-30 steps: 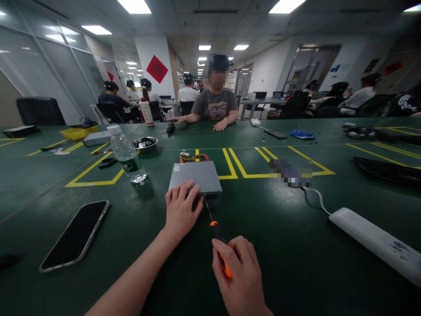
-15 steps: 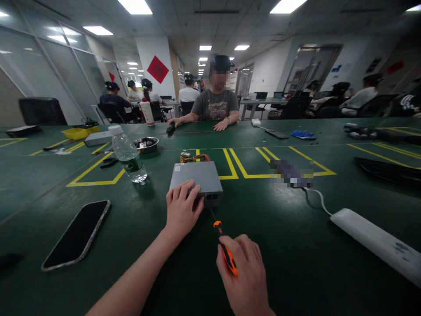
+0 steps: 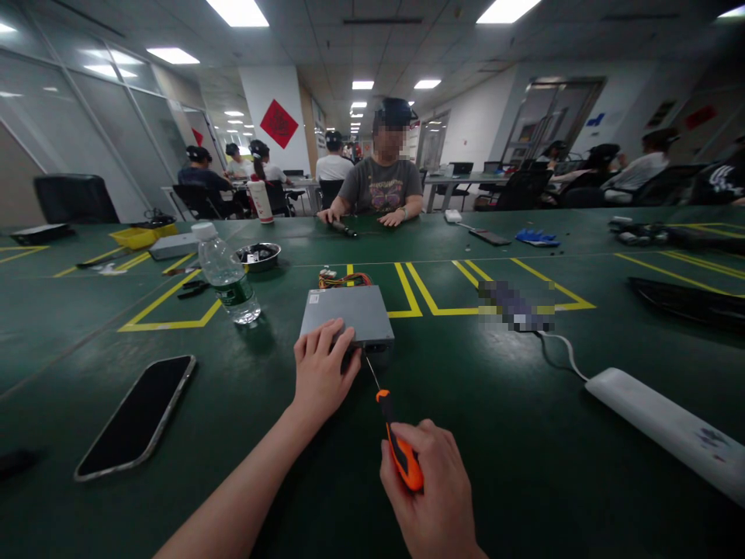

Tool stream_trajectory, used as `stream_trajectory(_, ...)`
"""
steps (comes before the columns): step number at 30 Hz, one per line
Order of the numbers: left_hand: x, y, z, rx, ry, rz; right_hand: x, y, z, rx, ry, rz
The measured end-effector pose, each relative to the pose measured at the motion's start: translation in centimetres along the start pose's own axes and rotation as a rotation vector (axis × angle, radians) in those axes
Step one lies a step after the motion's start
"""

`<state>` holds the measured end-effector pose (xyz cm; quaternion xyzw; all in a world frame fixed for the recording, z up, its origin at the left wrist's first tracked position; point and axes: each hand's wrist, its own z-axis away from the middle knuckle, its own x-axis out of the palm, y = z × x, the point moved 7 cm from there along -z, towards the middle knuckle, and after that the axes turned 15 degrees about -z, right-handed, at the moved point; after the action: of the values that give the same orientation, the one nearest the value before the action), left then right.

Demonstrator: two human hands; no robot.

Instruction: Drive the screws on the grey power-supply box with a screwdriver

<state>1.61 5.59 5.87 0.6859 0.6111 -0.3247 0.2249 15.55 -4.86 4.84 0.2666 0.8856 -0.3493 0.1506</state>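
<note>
A grey metal computer power supply (image 3: 355, 307) lies on the green table in front of me, its bundle of coloured cables (image 3: 343, 279) at the far side. My left hand (image 3: 324, 361) holds it, fingers over the top and thumb at the near face. My right hand (image 3: 434, 477) is closed around the orange and black handle of a screwdriver (image 3: 401, 450). Its thin shaft points up and left to the near face of the power supply, just right of my left thumb. Whether the tip sits in a screw is too small to tell.
A water bottle (image 3: 228, 272) and a phone (image 3: 136, 419) are on the left, a metal bowl (image 3: 259, 256) behind the bottle. To the right lies a white power strip (image 3: 663, 427) with a cable. Across the table sits a person (image 3: 381, 182) holding a dark tool (image 3: 341, 227).
The screwdriver handle has turned in my right hand and shifted slightly left. My left hand and the power supply stay put. The person opposite has moved the dark tool rightward.
</note>
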Motion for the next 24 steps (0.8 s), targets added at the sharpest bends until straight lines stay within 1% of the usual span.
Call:
stream_trajectory(2, 0.0, 0.0, 0.0, -0.002, 0.002, 0.001, 0.1, -0.4, -0.1, -0.054, -0.012, 0.021)
stream_trajectory(3, 0.0, 0.0, 0.0, -0.004, -0.001, 0.001, 0.1, -0.5, -0.1, -0.052, -0.013, 0.019)
stream_trajectory(5, 0.1, -0.1, 0.0, -0.006, -0.006, -0.001, 0.0, -0.2, -0.1, 0.003, 0.006, -0.012)
stream_trajectory(8, 0.1, -0.1, 0.0, -0.002, -0.011, -0.007, -0.3, 0.8, 0.1, 0.136, 0.056, -0.059)
stream_trajectory(9, 0.1, -0.1, 0.0, -0.002, -0.013, -0.009, -0.4, 0.9, 0.1, 0.154, 0.063, -0.064)
stream_trajectory(10, 0.2, -0.1, 0.0, -0.002, -0.016, -0.011, -0.4, 0.9, 0.1, 0.147, 0.062, -0.064)
stream_trajectory(14, 0.2, -0.1, 0.0, -0.001, -0.014, -0.007, -0.2, -0.4, -0.5, -0.026, 0.031, -0.019)
stream_trajectory(17, 0.2, -0.1, 0.0, -0.001, -0.008, -0.005, 0.0, -1.1, -0.8, -0.107, 0.016, 0.059)
stream_trajectory(20, 0.1, -0.1, 0.0, -0.002, -0.001, -0.01, 0.4, -1.3, -0.8, -0.133, -0.017, 0.091)
stream_trajectory(24, 0.1, -0.1, 0.0, 0.002, 0.003, -0.012, 0.9, -1.4, -0.9, -0.129, -0.086, 0.08)
